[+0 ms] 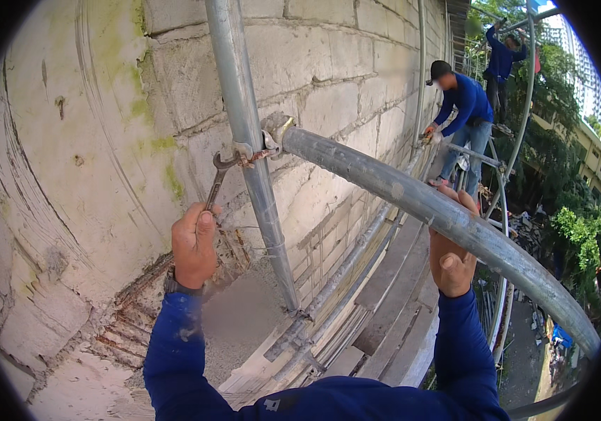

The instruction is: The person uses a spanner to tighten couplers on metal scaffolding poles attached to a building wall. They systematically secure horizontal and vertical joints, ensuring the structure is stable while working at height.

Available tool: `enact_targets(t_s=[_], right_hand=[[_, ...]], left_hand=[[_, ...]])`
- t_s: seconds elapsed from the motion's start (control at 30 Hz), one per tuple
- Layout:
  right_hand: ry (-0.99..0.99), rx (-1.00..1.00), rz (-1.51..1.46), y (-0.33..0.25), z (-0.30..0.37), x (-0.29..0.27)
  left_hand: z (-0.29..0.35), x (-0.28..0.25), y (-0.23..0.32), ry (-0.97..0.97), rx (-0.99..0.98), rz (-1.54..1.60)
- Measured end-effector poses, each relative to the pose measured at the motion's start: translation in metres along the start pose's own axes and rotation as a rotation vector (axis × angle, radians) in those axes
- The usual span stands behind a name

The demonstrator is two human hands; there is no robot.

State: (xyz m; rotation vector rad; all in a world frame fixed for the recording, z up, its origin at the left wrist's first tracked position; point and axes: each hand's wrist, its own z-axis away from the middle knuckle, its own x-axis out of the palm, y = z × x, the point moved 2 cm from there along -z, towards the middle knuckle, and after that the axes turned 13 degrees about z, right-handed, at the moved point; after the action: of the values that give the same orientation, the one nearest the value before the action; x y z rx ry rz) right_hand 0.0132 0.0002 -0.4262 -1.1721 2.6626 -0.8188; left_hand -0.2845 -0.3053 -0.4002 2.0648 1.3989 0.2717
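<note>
My left hand [194, 245] is closed round the lower end of a metal wrench [215, 184], whose open jaw is up beside a rusty scaffold coupler [250, 157]. The coupler sits on an upright galvanised pipe [237, 77]. I cannot tell whether the jaw is on its nut. From a clamp [276, 129] at this joint, a second grey pipe [392, 186] reaches across to the lower right. My right hand [453, 270] grips that pipe from below, its fingers passing behind it and the tips showing above.
A weathered block wall [339, 84] runs along the left. Planks [392, 281] form a walkway below, beside more pipes. Farther along, a person in blue [470, 105] bends at the scaffold, and another person [503, 59] stands beyond. Trees and rubble-strewn ground lie down at the right.
</note>
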Motion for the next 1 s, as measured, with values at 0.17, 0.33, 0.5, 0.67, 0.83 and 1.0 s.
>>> enact_targets(t_s=[0.17,0.33,0.5,0.67,0.83,1.0], right_hand=[[0.039,-0.127,-0.324,0.017,-0.024,0.024],[0.029,-0.13,-0.349,0.013,-0.024,0.028],[-0.009,-0.181,-0.34,0.019,-0.028,0.027],[-0.041,-0.2,-0.313,0.031,-0.036,0.034],[-0.122,-0.357,-0.371,0.058,-0.061,0.058],[-0.078,-0.448,-0.41,0.062,-0.062,0.064]], left_hand=[[-0.086,-0.034,0.018,-0.032,0.157,-0.112],[-0.117,-0.016,0.003,-0.286,0.369,-0.355],[-0.121,-0.015,0.004,-0.491,0.212,-0.46],[-0.113,-0.007,-0.011,-0.439,0.168,-0.367],[-0.111,-0.01,-0.007,-0.449,0.155,-0.382],[-0.12,-0.012,-0.005,-0.463,0.287,-0.466]])
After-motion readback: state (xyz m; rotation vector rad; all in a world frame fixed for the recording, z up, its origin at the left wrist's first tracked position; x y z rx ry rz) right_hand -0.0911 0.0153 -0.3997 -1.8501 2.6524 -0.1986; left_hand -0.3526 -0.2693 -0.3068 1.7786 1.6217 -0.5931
